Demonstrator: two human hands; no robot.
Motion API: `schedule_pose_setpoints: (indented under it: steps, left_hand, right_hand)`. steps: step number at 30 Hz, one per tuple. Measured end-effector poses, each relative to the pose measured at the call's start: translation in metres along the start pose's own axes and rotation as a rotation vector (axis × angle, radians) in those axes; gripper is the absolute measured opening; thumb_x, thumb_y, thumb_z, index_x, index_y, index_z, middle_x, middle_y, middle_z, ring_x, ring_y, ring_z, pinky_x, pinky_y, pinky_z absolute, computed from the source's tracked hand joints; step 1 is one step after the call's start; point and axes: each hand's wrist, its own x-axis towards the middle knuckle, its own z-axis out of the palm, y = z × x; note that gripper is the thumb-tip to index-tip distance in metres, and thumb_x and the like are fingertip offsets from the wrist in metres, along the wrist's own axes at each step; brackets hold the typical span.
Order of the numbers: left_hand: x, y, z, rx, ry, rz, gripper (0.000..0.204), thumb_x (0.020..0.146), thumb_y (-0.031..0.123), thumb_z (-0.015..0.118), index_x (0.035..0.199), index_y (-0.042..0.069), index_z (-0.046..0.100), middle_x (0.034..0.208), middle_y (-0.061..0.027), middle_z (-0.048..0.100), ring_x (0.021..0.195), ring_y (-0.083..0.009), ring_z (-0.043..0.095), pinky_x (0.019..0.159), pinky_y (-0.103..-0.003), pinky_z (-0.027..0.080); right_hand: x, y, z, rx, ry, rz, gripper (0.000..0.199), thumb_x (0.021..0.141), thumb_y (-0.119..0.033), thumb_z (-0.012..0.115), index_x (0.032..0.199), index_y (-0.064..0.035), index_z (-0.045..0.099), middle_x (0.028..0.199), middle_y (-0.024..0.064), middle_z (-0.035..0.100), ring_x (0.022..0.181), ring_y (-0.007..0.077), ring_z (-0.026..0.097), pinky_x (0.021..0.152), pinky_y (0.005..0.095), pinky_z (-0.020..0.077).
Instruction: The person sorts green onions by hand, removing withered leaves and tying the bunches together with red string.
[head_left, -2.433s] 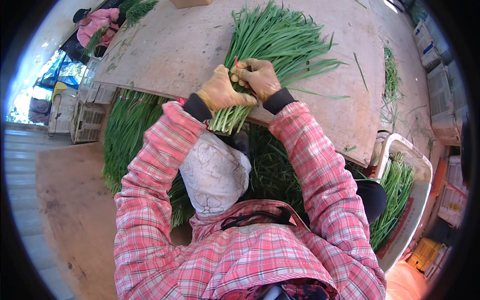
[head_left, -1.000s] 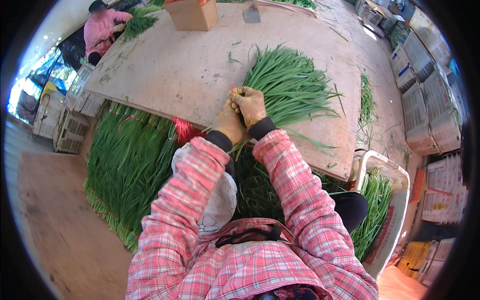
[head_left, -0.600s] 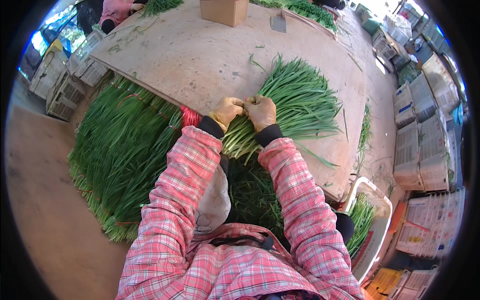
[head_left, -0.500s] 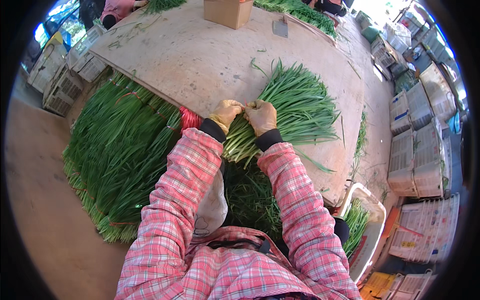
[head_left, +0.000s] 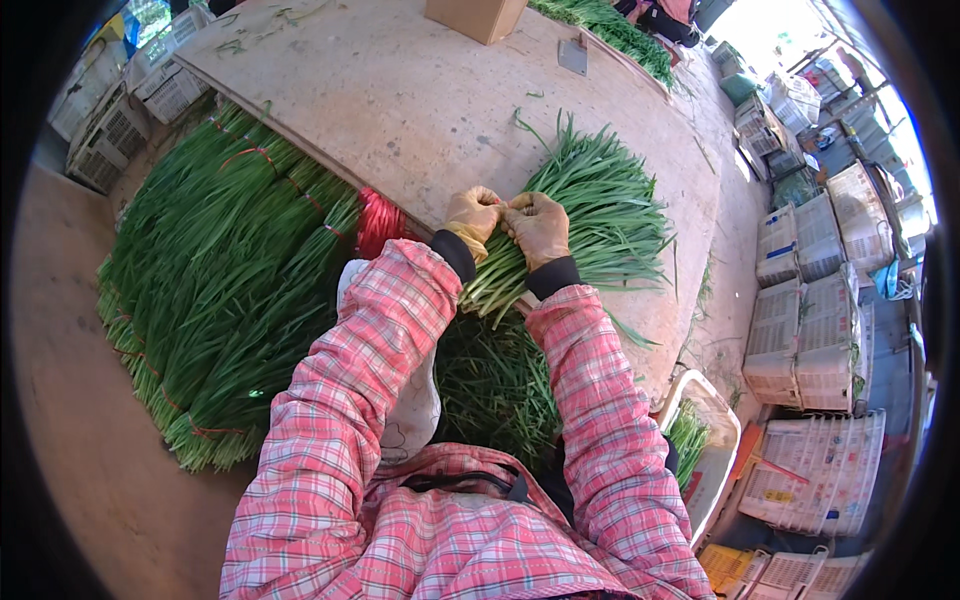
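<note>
A loose fan of long green chives (head_left: 605, 205) lies on the wooden table (head_left: 330, 110), its pale stem ends toward me. Over the stems, my gloved left hand (head_left: 472, 217) and gloved right hand (head_left: 540, 228) meet with fingertips pinched together. Whatever is between the fingertips is too small to make out. Left of my left hand, a bundle of red ties (head_left: 379, 224) hangs at the table's edge. A large pile of tied chive bunches (head_left: 220, 300), bound with red bands, fills the space beside the table.
Loose greens (head_left: 495, 385) lie below the table's near edge. At the right stands a white basket (head_left: 728, 440) with greens, then stacked white crates (head_left: 775, 350). A cardboard box (head_left: 475, 18) and a grey plate (head_left: 573, 56) sit farther back; another person (head_left: 670, 20) is beyond.
My view has shifted slightly. Both hands remain pinched together over the stems, with the fingertips now closer to each other. The chives stay on the table.
</note>
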Motion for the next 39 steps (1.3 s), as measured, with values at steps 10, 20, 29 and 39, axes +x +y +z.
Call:
schedule_pose_setpoints:
  steps: [10,20,29,39]
  left_hand:
    - [0.013,-0.026,0.005,-0.053,0.043,0.072,0.008,0.073,0.004,0.067,0.079,0.002,0.061,0.07,-0.0063,0.063,0.063,-0.0124,0.058,0.059,-0.028,0.048]
    - [-0.005,0.002,0.005,-0.113,0.11,-0.02,0.028,0.069,0.0,0.07,0.091,0.003,0.053,0.076,-0.006,0.061,0.066,-0.0143,0.058,0.06,-0.028,0.048]
    - [0.008,-0.027,0.002,-0.098,0.117,0.03,0.027,0.069,0.008,0.075,0.087,0.002,0.056,0.076,-0.0067,0.064,0.066,-0.013,0.058,0.063,-0.028,0.049]
    - [0.003,-0.014,-0.001,-0.134,0.049,-0.034,0.029,0.068,0.011,0.079,0.085,0.001,0.058,0.075,-0.006,0.065,0.065,-0.0106,0.058,0.06,-0.026,0.048]
  right_hand:
    - [0.015,0.015,0.002,-0.413,0.073,-0.086,0.017,0.071,-0.015,0.061,0.071,0.001,0.064,0.06,0.0157,0.062,0.058,0.0279,0.064,0.061,0.0338,0.0492]
    - [0.007,-0.005,0.003,-0.488,0.109,-0.026,0.016,0.071,-0.013,0.059,0.07,0.0014,0.064,0.057,0.0146,0.061,0.06,0.0279,0.064,0.062,0.034,0.0497]
    - [0.007,-0.012,0.003,-0.475,0.073,0.049,0.013,0.069,-0.013,0.064,0.066,-0.0004,0.064,0.056,0.012,0.062,0.06,0.0254,0.065,0.062,0.0321,0.0498]
    - [0.004,-0.016,0.0,-0.429,0.053,0.071,0.011,0.068,-0.011,0.067,0.064,-0.0013,0.064,0.055,0.0089,0.062,0.057,0.021,0.064,0.06,0.0303,0.0494]
